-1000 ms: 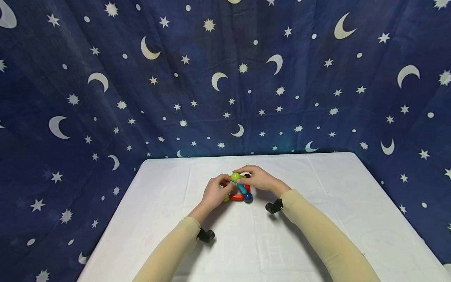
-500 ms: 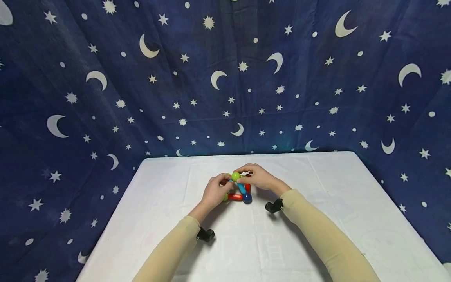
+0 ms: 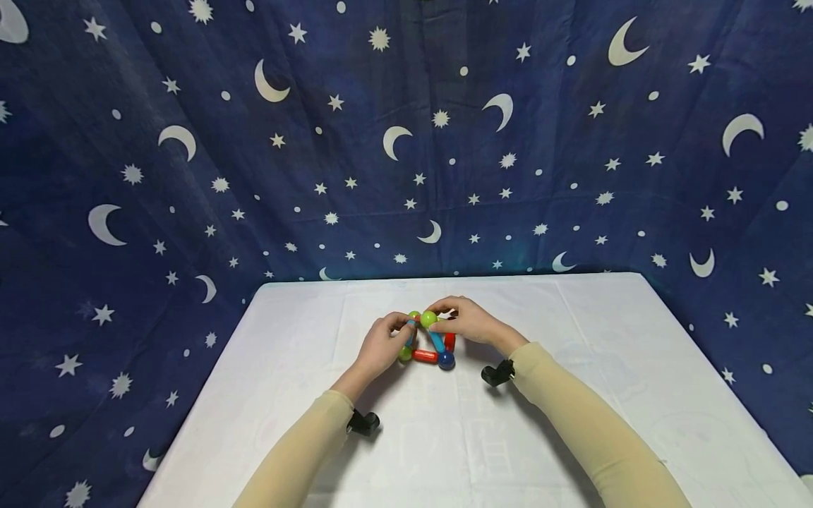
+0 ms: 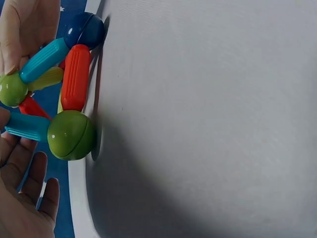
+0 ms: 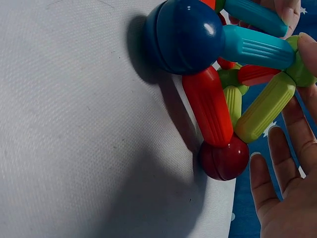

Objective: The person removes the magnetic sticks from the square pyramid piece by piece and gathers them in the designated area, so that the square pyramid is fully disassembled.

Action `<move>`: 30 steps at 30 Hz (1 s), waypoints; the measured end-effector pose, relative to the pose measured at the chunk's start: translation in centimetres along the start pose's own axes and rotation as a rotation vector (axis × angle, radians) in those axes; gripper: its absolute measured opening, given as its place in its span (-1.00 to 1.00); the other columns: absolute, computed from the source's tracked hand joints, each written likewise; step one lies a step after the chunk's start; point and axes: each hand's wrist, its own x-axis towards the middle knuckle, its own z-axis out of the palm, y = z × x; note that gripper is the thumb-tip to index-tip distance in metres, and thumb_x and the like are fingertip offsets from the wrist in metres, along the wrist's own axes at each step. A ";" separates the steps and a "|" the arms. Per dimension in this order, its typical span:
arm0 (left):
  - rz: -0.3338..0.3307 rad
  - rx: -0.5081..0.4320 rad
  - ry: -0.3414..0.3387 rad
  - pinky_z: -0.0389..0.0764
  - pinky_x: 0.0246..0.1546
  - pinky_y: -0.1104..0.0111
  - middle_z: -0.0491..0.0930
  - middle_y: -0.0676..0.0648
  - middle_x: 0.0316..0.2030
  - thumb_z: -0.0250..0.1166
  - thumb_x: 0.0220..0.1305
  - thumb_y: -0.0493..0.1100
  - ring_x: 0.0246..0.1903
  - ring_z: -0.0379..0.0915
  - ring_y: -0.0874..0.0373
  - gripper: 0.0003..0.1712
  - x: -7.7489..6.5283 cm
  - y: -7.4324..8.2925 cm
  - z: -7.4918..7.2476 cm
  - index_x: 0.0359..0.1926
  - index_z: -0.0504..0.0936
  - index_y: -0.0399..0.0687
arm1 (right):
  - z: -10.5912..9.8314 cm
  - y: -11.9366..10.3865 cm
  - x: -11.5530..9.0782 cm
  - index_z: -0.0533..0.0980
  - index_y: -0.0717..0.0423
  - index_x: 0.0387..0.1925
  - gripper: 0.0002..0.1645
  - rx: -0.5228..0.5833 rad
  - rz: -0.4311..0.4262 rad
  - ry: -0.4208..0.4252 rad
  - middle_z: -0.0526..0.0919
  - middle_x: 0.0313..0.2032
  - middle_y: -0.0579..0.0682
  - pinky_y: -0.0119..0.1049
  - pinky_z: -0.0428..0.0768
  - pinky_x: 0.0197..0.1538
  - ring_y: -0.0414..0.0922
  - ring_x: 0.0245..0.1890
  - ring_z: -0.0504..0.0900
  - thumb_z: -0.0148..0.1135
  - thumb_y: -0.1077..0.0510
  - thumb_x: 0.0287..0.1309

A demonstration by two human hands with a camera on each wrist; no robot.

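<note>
A frame of chunky magnetic rods and balls sits on the table. My right hand (image 3: 468,321) pinches the light green top ball (image 3: 429,319) between thumb and fingers. From that ball a blue rod (image 5: 257,47) slopes to a dark blue ball (image 5: 190,37), and a yellow-green rod (image 5: 266,106) to a dark red ball (image 5: 224,159). My left hand (image 3: 383,344) pinches the upper end of another blue rod (image 4: 27,127), whose lower end meets the front green ball (image 4: 72,135). Its upper end stands apart from the top ball. A red rod (image 4: 76,77) joins the front balls.
The white-covered table (image 3: 470,437) stretches around the frame. A dark blue curtain (image 3: 356,141) with moons and stars hangs behind it and at both sides. A small black camera (image 3: 497,372) is strapped at the right wrist, another (image 3: 364,423) at the left.
My left hand has shifted slightly left, and the upper end of its blue rod has come away from the top ball. My right hand keeps its pinch on that ball, nearly still.
</note>
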 end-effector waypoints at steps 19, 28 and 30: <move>-0.016 0.277 -0.109 0.48 0.02 0.12 0.59 -0.04 -0.01 0.44 0.28 0.04 -0.02 0.43 0.03 -0.49 -1.4 -0.5 -0.3 0.14 0.57 -0.10 | -0.2 0.2 -0.2 0.64 0.01 0.12 -0.57 -0.014 -0.006 0.009 0.65 -0.03 -0.11 -0.09 0.48 0.17 -0.09 0.04 0.51 0.44 0.02 0.24; 0.017 0.300 -0.135 0.45 0.21 0.03 0.63 -0.07 0.14 0.33 0.42 -0.07 0.13 0.46 -0.06 -0.52 -0.6 -1.1 -1.0 0.29 0.57 -0.07 | -0.1 -0.2 -0.8 0.63 -0.06 0.21 -0.50 -0.044 0.007 -0.012 0.63 -0.10 -0.11 -0.15 0.47 0.00 -0.05 -0.10 0.48 0.41 -0.03 0.26; 0.023 0.300 -0.141 0.42 0.26 0.01 0.62 -0.07 0.17 0.31 0.44 -0.09 0.17 0.46 -0.07 -0.51 -0.3 -1.2 -1.1 0.33 0.55 -0.04 | 0.0 -0.4 -1.0 0.62 -0.06 0.22 -0.50 -0.046 0.017 -0.028 0.63 -0.11 -0.11 -0.15 0.48 -0.01 -0.04 -0.10 0.48 0.40 -0.03 0.27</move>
